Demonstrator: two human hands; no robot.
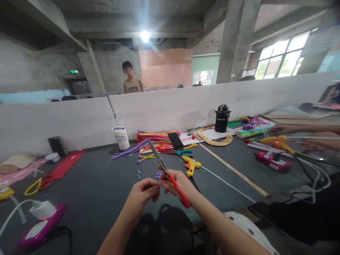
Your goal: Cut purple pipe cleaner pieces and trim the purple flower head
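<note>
My right hand [178, 181] is wrapped round a pair of scissors [177, 190] with a red handle, their blades pointing up and away from me. Close beside it, my left hand [143, 191] is closed in a pinch, fingertips meeting those of the right. Something small sits between the fingertips, too hidden to name. Just beyond the hands lie small purple pieces [158, 174] on the dark table [101, 184]. Purple pipe cleaners [130, 152] and a bundle of red and coloured ones [156, 136] rest farther back.
A yellow glue gun [193, 165] with a clear stick lies right of my hands, near a wooden strip [236, 170]. Behind stand a white cup [120, 138] and a black flask [222, 119]. Magenta power strips [42, 226] flank me. Another person's hands [292, 131] are at right.
</note>
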